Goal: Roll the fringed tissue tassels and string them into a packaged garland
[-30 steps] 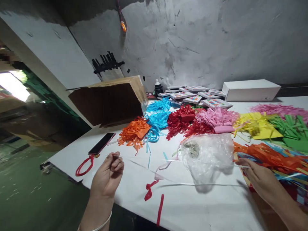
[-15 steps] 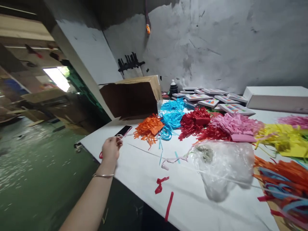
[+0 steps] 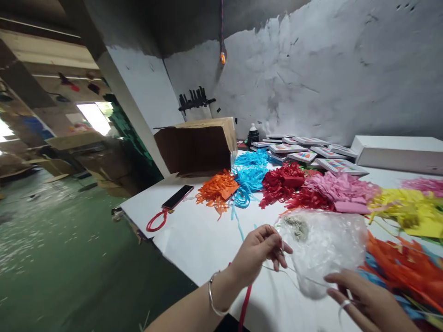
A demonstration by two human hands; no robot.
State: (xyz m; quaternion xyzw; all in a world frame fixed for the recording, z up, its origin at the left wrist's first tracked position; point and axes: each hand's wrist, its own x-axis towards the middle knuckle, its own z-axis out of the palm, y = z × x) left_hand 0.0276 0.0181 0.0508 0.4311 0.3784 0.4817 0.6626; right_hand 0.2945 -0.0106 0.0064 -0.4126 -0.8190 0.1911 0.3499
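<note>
A thin pale string [image 3: 306, 278] runs between my two hands above the white table. My left hand [image 3: 262, 251], with a silver bracelet at the wrist, pinches it near the front of a clear plastic bag [image 3: 328, 244]. At the lower right, my right hand [image 3: 365, 297] has the string between thumb and fingers; a ring shows on one finger. Inside the bag lies a greyish-green bundle [image 3: 296, 227]. Behind the bag sit fringed bunches in orange [image 3: 216, 190], blue [image 3: 251, 177], red [image 3: 282, 182] and pink [image 3: 341, 188].
A phone [image 3: 177, 197] with a red loop [image 3: 157, 222] lies at the table's left end. An open cardboard box [image 3: 232, 143], flat packs [image 3: 304, 156] and a long white box [image 3: 398, 154] line the wall. Yellow [image 3: 404, 207] and orange-blue bunches [image 3: 404, 267] lie right.
My left hand has moved from beside the phone rightward to in front of the bag. My right hand has come into view at the lower right.
</note>
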